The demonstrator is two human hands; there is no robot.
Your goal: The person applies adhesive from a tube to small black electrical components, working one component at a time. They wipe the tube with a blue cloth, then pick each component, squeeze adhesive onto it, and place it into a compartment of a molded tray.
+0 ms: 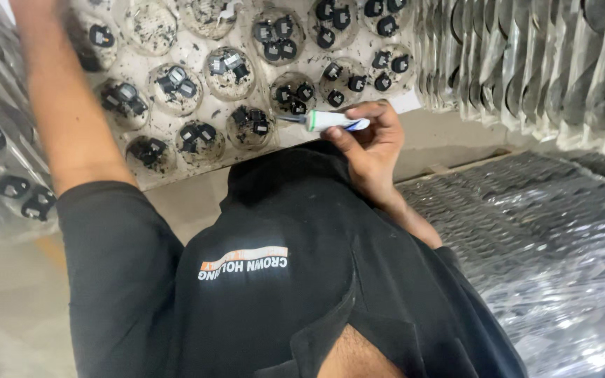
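Observation:
My right hand [371, 143] grips a small white tube with a green band [334, 121], its metal tip pointing left at a well of the white tray [285, 137]. The tray is propped in front of me and has many round wells, each holding two or three small black parts [294, 94] and dark smears. My left forearm [64, 112] reaches up along the tray's left side; its hand is cut off by the top edge of the picture. My black shirt [267, 280] fills the lower middle.
Clear-wrapped stacks of dark trays [540, 231] lie at the right, and more stand upright at the upper right [526, 63]. A clear plastic pack with black parts [1, 175] is at the left. Beige floor [8, 301] shows below it.

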